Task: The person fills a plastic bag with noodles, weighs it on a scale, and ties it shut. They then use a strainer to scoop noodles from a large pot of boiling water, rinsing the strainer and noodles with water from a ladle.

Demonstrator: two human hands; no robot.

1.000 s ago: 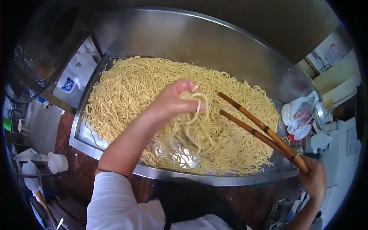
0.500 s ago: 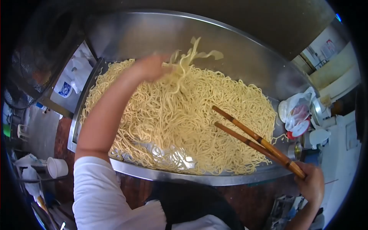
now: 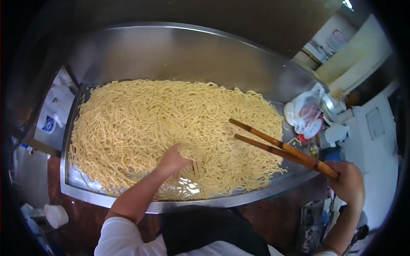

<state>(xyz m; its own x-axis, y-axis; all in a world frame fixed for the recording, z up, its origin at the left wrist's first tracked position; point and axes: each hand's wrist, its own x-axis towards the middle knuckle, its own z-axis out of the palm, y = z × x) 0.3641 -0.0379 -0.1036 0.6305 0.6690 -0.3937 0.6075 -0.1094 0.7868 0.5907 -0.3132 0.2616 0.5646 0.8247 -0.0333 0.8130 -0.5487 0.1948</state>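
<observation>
A thick bed of yellow noodles [image 3: 141, 115] is spread over a steel tray table [image 3: 115, 200]. Low in the middle of it, my left hand [image 3: 174, 160] has its fingers curled into the noodles, some strands hanging by the fingertips, which are partly hidden. At the right, my right hand [image 3: 348, 181] grips a pair of long wooden chopsticks [image 3: 294, 155] by their thick ends. Their tips point left, slightly apart, over the right half of the noodles. Bare shiny metal shows just below my left hand.
A tall steel back wall [image 3: 179, 51] rises behind the noodles. On the right end lie a clear plastic bag [image 3: 309, 111] and a red-and-white container [image 3: 311, 130]. A white tub [image 3: 56, 216] stands at the lower left. Below the table's front edge is a reddish-brown floor [image 3: 81, 222].
My left hand has come down from the back of the noodles, where it lifted strands and flat strips, to near the front edge. The chopsticks stay in my right hand. The view has shifted.
</observation>
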